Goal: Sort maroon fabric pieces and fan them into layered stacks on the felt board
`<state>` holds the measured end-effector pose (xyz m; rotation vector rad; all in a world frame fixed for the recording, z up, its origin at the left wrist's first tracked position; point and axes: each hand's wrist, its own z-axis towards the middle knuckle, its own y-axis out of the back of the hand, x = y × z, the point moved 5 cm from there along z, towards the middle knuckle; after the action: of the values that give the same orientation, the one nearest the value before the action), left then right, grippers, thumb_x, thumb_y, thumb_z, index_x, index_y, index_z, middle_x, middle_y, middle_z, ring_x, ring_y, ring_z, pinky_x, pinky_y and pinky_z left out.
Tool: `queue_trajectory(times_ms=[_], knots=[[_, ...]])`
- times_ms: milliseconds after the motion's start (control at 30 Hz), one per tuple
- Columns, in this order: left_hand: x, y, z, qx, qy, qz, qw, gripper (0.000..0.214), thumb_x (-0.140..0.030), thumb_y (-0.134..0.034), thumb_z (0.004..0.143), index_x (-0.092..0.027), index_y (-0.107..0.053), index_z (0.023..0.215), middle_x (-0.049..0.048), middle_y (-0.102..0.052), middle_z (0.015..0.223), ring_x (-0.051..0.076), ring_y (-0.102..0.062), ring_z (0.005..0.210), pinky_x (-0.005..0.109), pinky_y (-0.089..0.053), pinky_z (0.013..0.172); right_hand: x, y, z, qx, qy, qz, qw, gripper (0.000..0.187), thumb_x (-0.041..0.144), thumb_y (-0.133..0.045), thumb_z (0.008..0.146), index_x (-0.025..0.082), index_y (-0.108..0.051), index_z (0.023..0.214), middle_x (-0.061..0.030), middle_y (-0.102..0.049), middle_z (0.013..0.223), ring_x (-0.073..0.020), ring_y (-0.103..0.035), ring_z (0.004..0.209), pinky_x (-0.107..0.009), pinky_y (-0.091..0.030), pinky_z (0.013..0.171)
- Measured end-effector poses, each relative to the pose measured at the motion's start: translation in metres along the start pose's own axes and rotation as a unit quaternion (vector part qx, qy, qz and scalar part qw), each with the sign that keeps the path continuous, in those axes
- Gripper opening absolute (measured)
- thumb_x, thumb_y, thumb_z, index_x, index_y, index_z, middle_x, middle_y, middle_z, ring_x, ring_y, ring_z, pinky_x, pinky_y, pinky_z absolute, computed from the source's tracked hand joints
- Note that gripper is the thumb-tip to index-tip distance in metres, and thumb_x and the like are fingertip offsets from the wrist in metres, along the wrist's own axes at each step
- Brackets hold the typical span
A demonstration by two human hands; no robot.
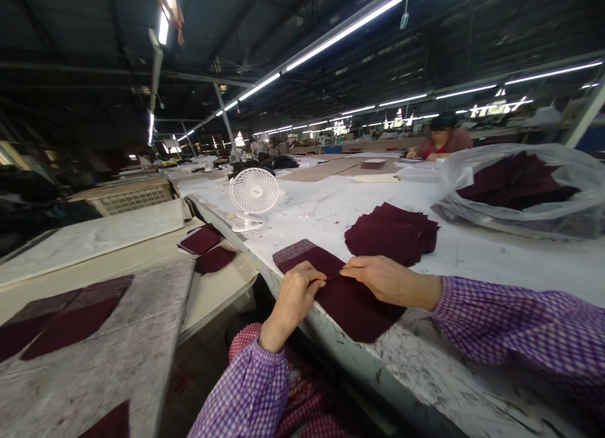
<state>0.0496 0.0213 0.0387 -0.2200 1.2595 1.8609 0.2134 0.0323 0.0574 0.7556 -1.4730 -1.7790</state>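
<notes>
From my end, head view only. Maroon cloth point(366, 309) lies flat on the table point(321, 198), along the near edge; its mottled grey end points away from me. Left hand point(293, 293): thumb and forefinger pinched together on a line across the cloth's middle; remaining fingers curled, their tips hidden from me. Right hand point(385, 280): fingertips closed on the same line, just beside the left; its thumb is mostly covered, so I cannot make out how much fabric it grips. The left hand and wrist mask part of the cloth's side toward the near edge.

Farther in from that edge, a maroon pile point(392, 233); layers overlap, count unreadable. White fan point(254, 191) stands at the near edge, beyond the cloth. Clear plastic bag point(454, 192) of maroon pieces, cut off by the frame at right. The table's far corners are lost in clutter. At lower left, another maroon piece point(111, 425) is cropped by the frame.
</notes>
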Motion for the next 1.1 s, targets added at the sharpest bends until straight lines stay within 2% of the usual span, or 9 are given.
queue_trajectory(times_ms=[200,333,433,533,667,800,900,1100], knots=[[-0.004,0.001,-0.011,-0.013,-0.051,0.060,0.997,0.019,-0.018,-0.049,0.087,-0.019,-0.068,0.085,0.0036,-0.059,0.081,0.017,-0.053,0.080,0.028,-0.043,0.071,0.006,0.006,0.002,0.035,0.018,0.009,0.999,0.046,0.001,-0.039,0.082,0.015,-0.057,0.121,-0.0101,-0.060,0.104,-0.0188,-0.058,0.090,-0.030,-0.047,0.080],[-0.005,0.001,-0.014,-0.015,-0.068,0.081,0.994,0.023,-0.021,-0.045,0.090,-0.019,-0.067,0.085,0.0039,-0.058,0.081,0.017,-0.051,0.079,0.029,-0.042,0.070,0.013,0.009,0.007,0.081,0.032,-0.040,0.995,0.056,-0.001,-0.041,0.077,0.018,-0.053,0.127,-0.0102,-0.059,0.097,-0.0196,-0.057,0.083,-0.031,-0.046,0.074],[-0.002,0.003,-0.015,-0.018,-0.054,0.077,0.995,0.018,-0.021,-0.048,0.089,-0.019,-0.066,0.088,0.0036,-0.058,0.082,0.017,-0.051,0.080,0.029,-0.043,0.072,0.020,0.012,0.012,0.109,0.035,-0.081,0.990,0.061,0.000,-0.042,0.075,0.022,-0.050,0.131,-0.0103,-0.058,0.093,-0.0191,-0.056,0.076,-0.031,-0.043,0.068],[0.001,0.008,-0.017,-0.035,-0.023,0.073,0.996,0.012,-0.020,-0.052,0.086,-0.018,-0.064,0.083,0.0031,-0.057,0.081,0.017,-0.051,0.080,0.030,-0.043,0.073,0.028,0.016,0.016,0.137,0.035,-0.100,0.985,0.063,0.001,-0.042,0.076,0.025,-0.046,0.134,-0.0104,-0.058,0.094,-0.0178,-0.055,0.071,-0.029,-0.039,0.062],[0.001,0.008,-0.022,-0.036,-0.049,0.080,0.995,0.015,-0.021,-0.049,0.088,-0.018,-0.061,0.081,0.0034,-0.056,0.081,0.018,-0.050,0.080,0.031,-0.043,0.074,0.034,0.022,0.020,0.151,0.040,-0.108,0.982,0.061,0.002,-0.044,0.076,0.024,-0.047,0.134,-0.0105,-0.058,0.092,-0.0155,-0.053,0.066,-0.027,-0.035,0.059],[0.006,0.011,-0.027,-0.057,-0.044,0.030,0.997,0.012,-0.021,-0.051,0.087,-0.018,-0.062,0.089,0.0039,-0.058,0.085,0.018,-0.052,0.084,0.031,-0.043,0.076,0.036,0.025,0.021,0.160,0.045,-0.116,0.979,0.060,0.002,-0.044,0.077,0.023,-0.047,0.134,-0.0110,-0.059,0.093,-0.0162,-0.055,0.071,-0.027,-0.035,0.060],[0.007,0.012,-0.029,-0.063,-0.025,0.017,0.998,0.009,-0.018,-0.053,0.086,-0.018,-0.062,0.085,0.0034,-0.057,0.083,0.018,-0.052,0.083,0.031,-0.043,0.077,0.036,0.025,0.022,0.178,0.036,-0.122,0.976,0.062,0.001,-0.043,0.077,0.023,-0.045,0.135,-0.0117,-0.059,0.095,-0.0178,-0.057,0.076,-0.027,-0.035,0.061],[0.004,0.013,-0.031,-0.069,-0.031,0.004,0.997,0.016,-0.019,-0.048,0.089,-0.018,-0.062,0.081,0.0033,-0.057,0.081,0.017,-0.051,0.081,0.030,-0.042,0.075,0.037,0.026,0.025,0.210,0.038,-0.129,0.968,0.068,-0.001,-0.043,0.075,0.025,-0.041,0.137,-0.0113,-0.060,0.098,-0.0179,-0.057,0.077,-0.027,-0.034,0.062]])
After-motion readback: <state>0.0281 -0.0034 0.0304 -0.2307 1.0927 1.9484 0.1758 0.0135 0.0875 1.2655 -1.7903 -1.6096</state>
